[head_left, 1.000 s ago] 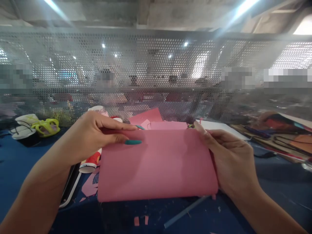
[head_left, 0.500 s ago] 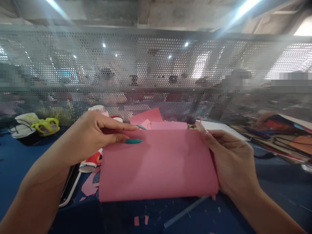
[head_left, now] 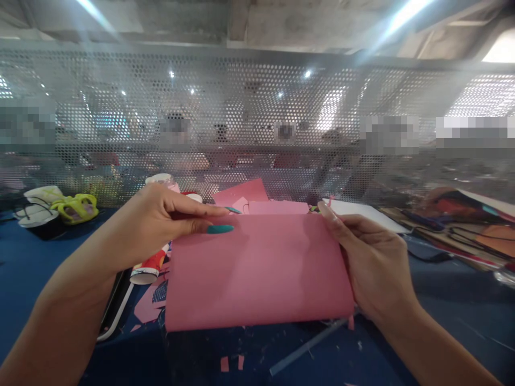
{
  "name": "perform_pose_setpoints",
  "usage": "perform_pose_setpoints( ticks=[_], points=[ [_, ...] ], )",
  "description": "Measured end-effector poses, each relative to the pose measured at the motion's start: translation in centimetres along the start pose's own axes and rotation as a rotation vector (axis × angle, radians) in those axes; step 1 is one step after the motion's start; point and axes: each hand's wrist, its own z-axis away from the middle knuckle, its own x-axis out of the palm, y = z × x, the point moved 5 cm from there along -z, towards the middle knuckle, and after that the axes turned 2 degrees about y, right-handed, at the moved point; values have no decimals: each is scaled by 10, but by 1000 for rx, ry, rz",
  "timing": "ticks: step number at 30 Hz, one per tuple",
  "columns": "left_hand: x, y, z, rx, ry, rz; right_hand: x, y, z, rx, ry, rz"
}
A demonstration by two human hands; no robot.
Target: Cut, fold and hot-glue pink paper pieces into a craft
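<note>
A pink sheet of paper (head_left: 257, 273), bent over with a rounded fold along its lower edge, is held up between my two hands above the blue table. My left hand (head_left: 169, 217) pinches its top edge near the left corner, thumb in front and a finger behind; the nails are teal. At the upper right corner my right hand (head_left: 368, 257) grips the sheet, thumb along the edge and the other fingers curled behind it. Beyond the top edge lie more pink paper pieces (head_left: 277, 207).
A red patterned paper cup (head_left: 147, 271) and pink scraps (head_left: 148, 305) lie at left. Farther left is a yellow object (head_left: 76, 208). A translucent stick (head_left: 306, 346) lies in front. White paper (head_left: 368, 213) and cardboard (head_left: 462, 244) are at right. A perforated metal screen (head_left: 249, 118) stands behind.
My right hand has shifted slightly left, and the sheet's right side has come in with it. My left hand has barely moved.
</note>
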Motion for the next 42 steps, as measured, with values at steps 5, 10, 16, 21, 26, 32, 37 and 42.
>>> perform_pose_setpoints(
  ticks=[5,10,16,21,26,32,37,42],
  points=[
    [2,-2,-6,14,-32,-12,4,11,-5,96,-66,-54],
    [6,-9,-19,-91,-162,-116,-2,41,2,399,-124,-30],
    [32,-15,-14,-186,-506,-144,-24,62,54,880,-153,72],
    [60,-24,14,-264,-640,-133,-52,73,96,1059,-112,180],
    [79,-39,45,-291,-679,-48,-69,92,111,1074,-186,183],
    [87,-58,55,-168,-508,-1,-63,117,90,929,-168,139],
    [92,-65,48,-169,-448,-41,-56,130,66,828,-156,145],
    [101,-64,25,-68,-385,-51,-54,133,40,729,-118,117]
  ],
)
